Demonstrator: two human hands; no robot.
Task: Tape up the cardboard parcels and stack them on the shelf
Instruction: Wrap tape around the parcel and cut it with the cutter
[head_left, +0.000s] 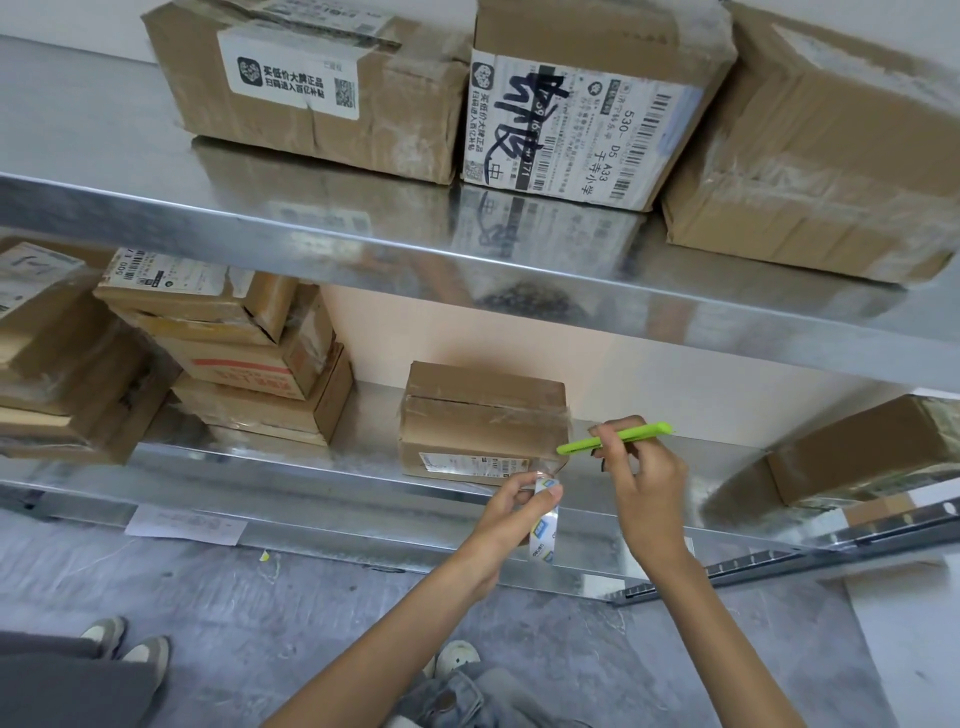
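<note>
A small cardboard parcel (480, 421) stands on the lower metal shelf (311, 467), with clear tape across its top and right edge. My left hand (511, 506) grips a roll of clear tape (543, 519) just below the parcel's front right corner; a strip runs from the roll up to the box. My right hand (647, 483) holds a green cutter (615, 438) level, its tip pointing left at that corner.
Stacked parcels (244, 343) fill the lower shelf's left side, and another box (857, 447) lies at its right. Three larger boxes (582, 104) sit on the upper shelf (363, 249). Another person's shoes (130, 644) stand on the floor at left.
</note>
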